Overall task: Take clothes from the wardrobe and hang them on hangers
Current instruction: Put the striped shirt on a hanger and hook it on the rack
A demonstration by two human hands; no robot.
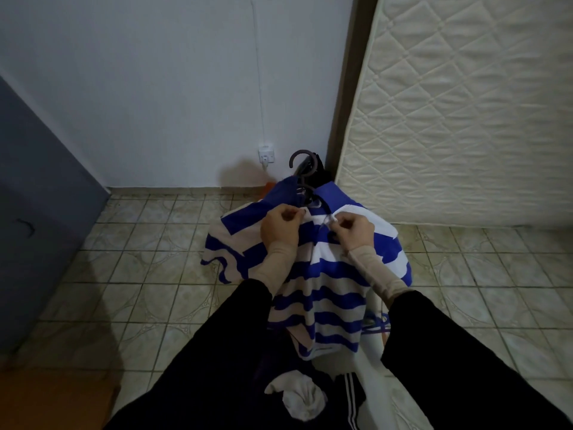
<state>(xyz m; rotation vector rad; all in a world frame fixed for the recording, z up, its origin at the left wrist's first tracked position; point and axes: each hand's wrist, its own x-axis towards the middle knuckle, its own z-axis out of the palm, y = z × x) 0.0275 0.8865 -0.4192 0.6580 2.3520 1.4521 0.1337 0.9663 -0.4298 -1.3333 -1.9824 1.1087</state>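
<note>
While a white balled cloth [296, 398] and a dark striped garment [348, 398] wait nearest the camera, both hands work the blue-and-white striped shirt [322, 293] held up over the tiled floor [148, 274]. Left hand [280, 223] and right hand [352, 229] each have fingers curled, pinching the placket either side of the neck opening, probably buttoning so it stays on the hanger [302, 169]. Hook pokes out above the blue collar. More hangers [376, 325] lie below right. Beyond: wall socket [266, 153], upright mattress [465, 113].
</note>
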